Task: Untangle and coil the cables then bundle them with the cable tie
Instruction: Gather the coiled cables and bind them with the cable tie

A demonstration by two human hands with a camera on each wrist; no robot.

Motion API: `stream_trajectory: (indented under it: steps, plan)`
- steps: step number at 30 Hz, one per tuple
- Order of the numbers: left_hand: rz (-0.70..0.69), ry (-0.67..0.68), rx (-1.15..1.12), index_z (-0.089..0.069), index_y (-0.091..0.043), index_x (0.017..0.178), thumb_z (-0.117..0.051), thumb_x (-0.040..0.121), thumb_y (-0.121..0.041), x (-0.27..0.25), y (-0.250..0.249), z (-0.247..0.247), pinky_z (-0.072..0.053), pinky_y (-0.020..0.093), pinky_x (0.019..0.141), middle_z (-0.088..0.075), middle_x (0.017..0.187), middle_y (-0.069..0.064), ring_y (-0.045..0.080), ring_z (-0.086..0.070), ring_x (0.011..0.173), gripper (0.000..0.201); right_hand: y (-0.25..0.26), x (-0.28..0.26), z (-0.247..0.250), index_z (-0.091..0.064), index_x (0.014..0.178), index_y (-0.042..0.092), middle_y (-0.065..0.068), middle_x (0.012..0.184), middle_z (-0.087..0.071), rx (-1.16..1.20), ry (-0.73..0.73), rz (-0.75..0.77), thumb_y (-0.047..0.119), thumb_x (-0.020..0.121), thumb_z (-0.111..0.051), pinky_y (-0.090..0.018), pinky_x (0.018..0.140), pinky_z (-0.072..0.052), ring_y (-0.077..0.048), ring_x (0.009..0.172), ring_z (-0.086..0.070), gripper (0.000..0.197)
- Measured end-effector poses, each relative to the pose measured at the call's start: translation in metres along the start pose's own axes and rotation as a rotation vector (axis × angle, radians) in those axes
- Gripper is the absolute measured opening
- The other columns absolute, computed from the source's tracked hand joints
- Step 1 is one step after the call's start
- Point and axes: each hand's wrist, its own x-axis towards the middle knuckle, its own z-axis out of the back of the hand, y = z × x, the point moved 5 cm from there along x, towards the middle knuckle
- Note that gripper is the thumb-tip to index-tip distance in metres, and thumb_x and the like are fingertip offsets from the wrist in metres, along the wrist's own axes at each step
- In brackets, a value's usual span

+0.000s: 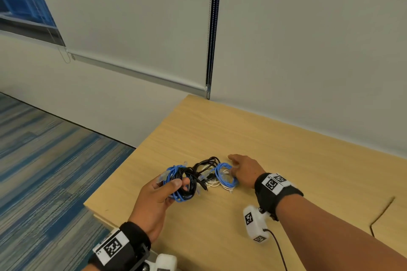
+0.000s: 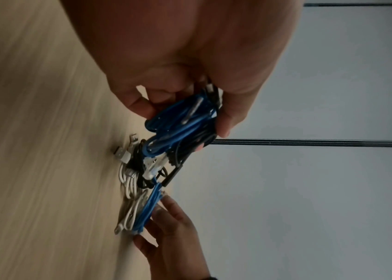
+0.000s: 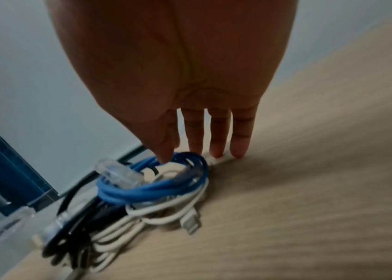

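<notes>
A tangle of blue, black and white cables (image 1: 204, 177) lies on the wooden table (image 1: 286, 160). My left hand (image 1: 176, 183) grips the left clump of blue and black loops (image 2: 180, 121) between thumb and curled fingers and holds it slightly off the table. My right hand (image 1: 233, 169) reaches the other end with straight fingers. Its fingertips (image 3: 216, 151) touch the small blue coil (image 3: 156, 191) and the table beside it. White cables with USB plugs (image 3: 156, 217) lie under that coil. A thin black bent strip (image 1: 382, 212), perhaps the cable tie, lies far right.
The table's left edge (image 1: 110, 187) runs close to my left hand, with striped blue carpet (image 1: 44, 171) below it. A grey wall and window blinds (image 1: 286, 50) stand behind the table. A black wire (image 1: 278, 248) trails from my right wrist camera.
</notes>
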Motion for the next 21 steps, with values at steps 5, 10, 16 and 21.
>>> stream_trajectory:
  steps: [5,10,16,21]
  plan:
    - [-0.002,-0.01,0.0,-0.076,-0.012,0.108,-0.064,0.091,-0.005,0.003,-0.002,0.01,-0.052,0.042,0.092,-0.076,0.098,0.018,0.021,-0.074,0.087,0.022,-0.006,0.001,0.001,-0.065,0.105,0.018,-0.008,0.111,-0.07,0.054,-0.068,0.003,0.005,0.095,-0.053,-0.033,0.084,-0.049,-0.027,0.099,-0.064,0.021]
    - [0.014,-0.016,-0.038,-0.074,-0.006,0.11,-0.063,0.09,-0.004,0.001,0.005,0.013,-0.052,0.041,0.089,-0.075,0.092,0.016,0.021,-0.073,0.084,0.023,0.001,0.001,0.006,-0.066,0.111,0.014,-0.009,0.117,-0.066,-0.017,-0.025,0.083,0.002,0.096,-0.048,-0.032,0.085,-0.045,-0.028,0.105,-0.06,0.026]
    - [0.036,-0.009,-0.036,-0.069,-0.002,0.118,-0.064,0.09,-0.004,-0.011,0.015,0.002,-0.052,0.044,0.094,-0.076,0.098,0.018,0.022,-0.072,0.088,0.029,-0.002,0.0,-0.02,-0.064,0.13,0.022,-0.011,0.128,-0.053,-0.144,0.016,0.017,0.026,0.097,-0.062,-0.038,0.096,-0.051,-0.03,0.111,-0.06,0.032]
    - [-0.008,-0.013,0.056,-0.07,-0.004,0.114,-0.061,0.092,0.002,-0.013,0.012,-0.008,-0.05,0.037,0.097,-0.077,0.104,0.017,0.018,-0.073,0.093,0.025,-0.012,-0.018,-0.011,-0.068,0.107,0.021,-0.009,0.113,-0.054,-0.155,-0.016,0.069,0.023,0.098,-0.059,-0.038,0.087,-0.049,-0.029,0.1,-0.057,0.012]
